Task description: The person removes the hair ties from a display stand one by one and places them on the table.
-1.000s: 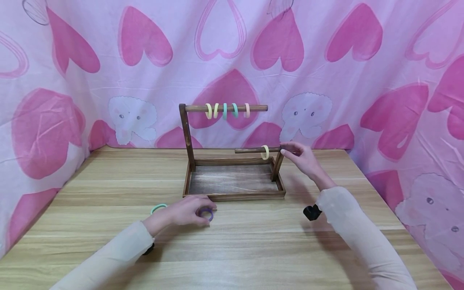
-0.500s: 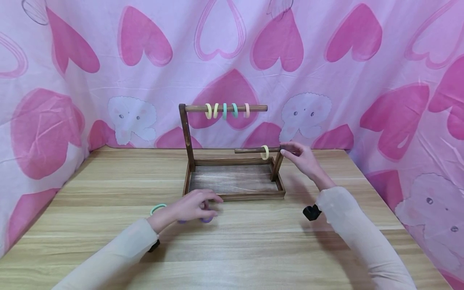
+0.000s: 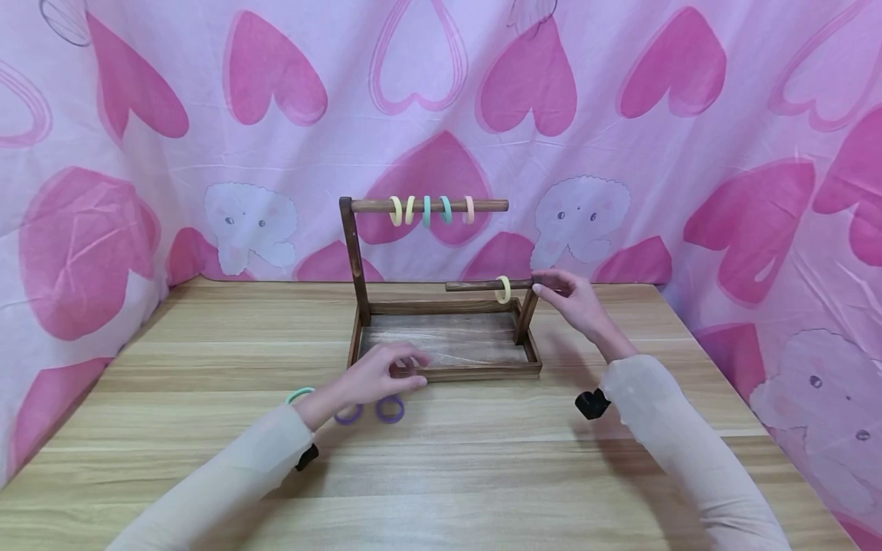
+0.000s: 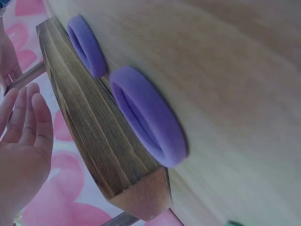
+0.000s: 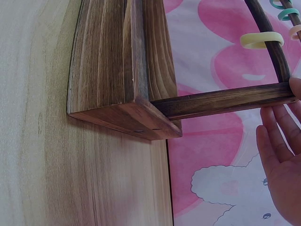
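Observation:
My left hand [image 3: 380,375] hovers over the front edge of a wooden rack's tray [image 3: 475,374], fingers loosely bent around nothing. Below it, two purple hair ties, one [image 3: 390,409] near the fingers and another [image 3: 348,415] under the wrist, lie flat on the table. The left wrist view shows both purple ties [image 4: 148,117] apart from the hand. At the rack's right side, my right hand [image 3: 575,304] pinches the top of the short post [image 3: 527,314], thumb against fingers. A yellow hair tie [image 3: 504,290] hangs on the lower bar beside that hand.
The rack's upper bar [image 3: 496,206] carries several yellow, teal and pink hair ties [image 3: 470,210]. A green hair tie [image 3: 299,395] lies on the table, partly behind the left forearm. Behind the table [image 3: 482,474] hangs a pink heart-patterned cloth [image 3: 331,168].
My left hand has lifted off the right purple hair tie and moved up and right toward the tray. Both purple ties now show on the table. The right hand stays put.

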The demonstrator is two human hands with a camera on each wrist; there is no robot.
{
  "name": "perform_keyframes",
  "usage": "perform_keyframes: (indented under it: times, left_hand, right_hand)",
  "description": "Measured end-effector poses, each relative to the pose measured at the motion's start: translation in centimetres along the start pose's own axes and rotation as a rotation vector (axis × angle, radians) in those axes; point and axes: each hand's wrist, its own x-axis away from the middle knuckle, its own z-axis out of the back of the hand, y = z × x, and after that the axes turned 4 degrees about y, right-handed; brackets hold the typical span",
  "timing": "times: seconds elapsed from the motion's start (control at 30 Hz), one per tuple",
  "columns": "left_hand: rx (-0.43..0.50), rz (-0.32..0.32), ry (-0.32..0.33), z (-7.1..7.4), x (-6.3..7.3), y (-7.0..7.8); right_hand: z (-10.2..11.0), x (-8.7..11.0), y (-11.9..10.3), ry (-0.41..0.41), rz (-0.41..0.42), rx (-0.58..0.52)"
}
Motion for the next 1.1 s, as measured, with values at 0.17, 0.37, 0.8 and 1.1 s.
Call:
perform_keyframes:
  times: [0.17,0.37,0.8,1.1]
  left_hand:
    - [0.031,0.059,0.038,0.0,-0.6,-0.1]
    - [0.043,0.135,0.079,0.2,-1.4,-0.2]
    - [0.094,0.200,0.208,0.6,-3.3,2.2]
    - [0.148,0.219,0.250,0.7,-4.4,2.0]
  right_hand:
    - [0.0,0.1,-0.1,0.002,-0.001,-0.006]
    - [-0.1,0.1,-0.1,0.000,0.006,-0.017]
    - [0.0,0.1,-0.3,-0.009,0.012,-0.030]
    - [-0.1,0.5,-1.5,-0.001,-0.002,-0.020]
